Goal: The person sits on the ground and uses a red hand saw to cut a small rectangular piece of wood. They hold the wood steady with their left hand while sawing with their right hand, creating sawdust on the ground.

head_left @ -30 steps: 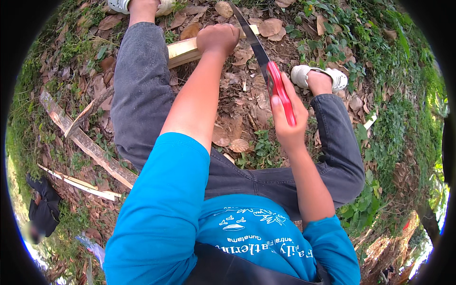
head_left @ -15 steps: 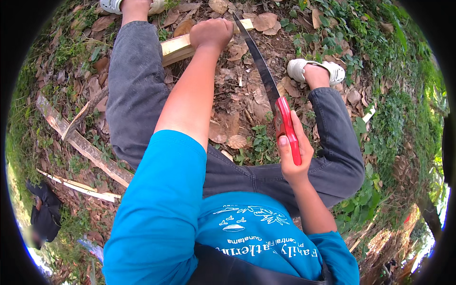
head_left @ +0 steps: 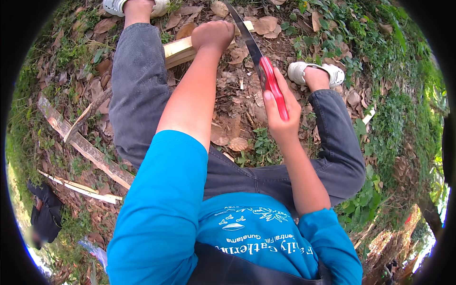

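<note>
My right hand [head_left: 283, 111] is closed around the red handle of a hand saw [head_left: 274, 88]. The saw's dark, narrow blade points away from me, and its far part crosses the wood just right of my left fist. With fingers wrapped over it, my left hand [head_left: 213, 36] grips pale, squared wooden strips [head_left: 179, 52] that lie close together above the leaf-covered ground. The strips' right end sticks out a little past the blade. Whether the teeth sit in a cut cannot be made out.
My legs spread to both sides of the work, with a light shoe [head_left: 316, 73] on the right. A rough branch [head_left: 90, 149] and split pale sticks [head_left: 83, 191] lie at left. A person in dark clothing [head_left: 46, 213] is at the far left. Dry leaves and green plants cover the ground.
My right hand has pushed the saw forward, away from me and slightly left, so more of the blade has passed the wood. My left hand stays on the strips.
</note>
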A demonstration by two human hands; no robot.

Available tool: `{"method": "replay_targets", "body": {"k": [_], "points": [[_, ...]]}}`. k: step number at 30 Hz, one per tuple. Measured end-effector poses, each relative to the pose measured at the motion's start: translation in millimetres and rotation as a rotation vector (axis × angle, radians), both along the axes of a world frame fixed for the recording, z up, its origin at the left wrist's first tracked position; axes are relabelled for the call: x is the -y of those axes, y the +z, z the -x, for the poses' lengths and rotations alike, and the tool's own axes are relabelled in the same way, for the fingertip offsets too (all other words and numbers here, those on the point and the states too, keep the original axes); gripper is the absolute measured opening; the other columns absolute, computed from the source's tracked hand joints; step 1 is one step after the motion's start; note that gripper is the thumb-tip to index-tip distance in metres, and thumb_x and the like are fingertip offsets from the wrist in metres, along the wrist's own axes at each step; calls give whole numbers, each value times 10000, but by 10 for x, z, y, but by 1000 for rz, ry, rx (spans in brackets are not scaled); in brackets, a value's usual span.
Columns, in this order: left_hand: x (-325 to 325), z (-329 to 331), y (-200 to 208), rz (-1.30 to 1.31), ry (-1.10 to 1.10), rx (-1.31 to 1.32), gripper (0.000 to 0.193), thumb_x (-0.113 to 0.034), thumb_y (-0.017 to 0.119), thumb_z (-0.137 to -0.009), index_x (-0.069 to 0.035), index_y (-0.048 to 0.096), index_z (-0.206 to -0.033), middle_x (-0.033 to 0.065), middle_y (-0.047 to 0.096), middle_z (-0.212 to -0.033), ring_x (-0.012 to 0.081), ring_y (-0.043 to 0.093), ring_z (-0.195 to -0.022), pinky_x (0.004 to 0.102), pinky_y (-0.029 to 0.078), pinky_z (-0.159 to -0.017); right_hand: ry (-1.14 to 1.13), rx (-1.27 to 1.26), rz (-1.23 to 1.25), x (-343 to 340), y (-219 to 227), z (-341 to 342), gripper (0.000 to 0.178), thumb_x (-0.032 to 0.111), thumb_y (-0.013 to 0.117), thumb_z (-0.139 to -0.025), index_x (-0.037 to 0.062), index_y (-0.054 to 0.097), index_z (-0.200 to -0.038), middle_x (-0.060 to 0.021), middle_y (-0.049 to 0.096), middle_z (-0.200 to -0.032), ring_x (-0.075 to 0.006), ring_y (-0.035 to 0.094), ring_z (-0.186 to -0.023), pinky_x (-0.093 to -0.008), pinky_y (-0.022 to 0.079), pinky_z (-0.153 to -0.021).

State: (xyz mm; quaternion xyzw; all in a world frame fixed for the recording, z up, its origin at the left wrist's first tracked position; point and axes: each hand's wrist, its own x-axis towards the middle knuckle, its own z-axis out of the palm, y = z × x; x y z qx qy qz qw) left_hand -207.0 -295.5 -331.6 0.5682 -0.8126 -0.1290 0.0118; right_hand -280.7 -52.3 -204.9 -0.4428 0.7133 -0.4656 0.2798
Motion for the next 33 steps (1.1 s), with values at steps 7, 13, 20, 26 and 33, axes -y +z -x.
{"method": "replay_targets", "body": {"k": [7, 13, 20, 26, 33], "points": [[-28, -108, -50, 32, -7, -9, 549, -393, 331, -1005, -123, 796, -897, 134, 778, -942, 316, 756, -871, 469, 597, -721, 69, 54, -75, -424, 337, -17, 568, 80, 632, -999, 1, 466, -1537, -169, 652, -1368, -129, 643, -1078, -275, 490, -963], [30, 41, 84, -12, -78, 6, 509, -374, 367, -998, -150, 813, -896, 110, 788, -965, 293, 763, -910, 452, 595, -758, -62, 31, 170, 1417, -685, 120, 552, 123, 685, -967, 29, 530, -1489, -100, 709, -958, -86, 602, -817, -253, 512, -762], [33, -62, -41, 5, 18, -19, 567, -391, 318, -1002, -123, 800, -869, 126, 781, -919, 324, 758, -867, 467, 597, -733, 5, 122, -91, -392, 216, -27, 571, 98, 643, -997, 27, 478, -1539, -135, 690, -1291, -95, 635, -930, -257, 515, -852], [-51, -61, -62, 29, -13, -22, 538, -384, 347, -1003, -122, 795, -862, 128, 778, -898, 326, 755, -847, 467, 594, -740, 59, 74, -53, -326, 148, 65, 553, 113, 625, -1012, 19, 475, -1536, -139, 697, -1239, -108, 631, -964, -262, 501, -896], [-50, 66, 151, -75, -44, 28, 514, -374, 361, -999, -160, 818, -903, 93, 791, -953, 285, 761, -919, 426, 588, -788, -90, 97, 171, 1365, -759, 176, 515, 165, 704, -952, 23, 592, -1434, -91, 708, -1001, -102, 605, -815, -254, 517, -780]]}}
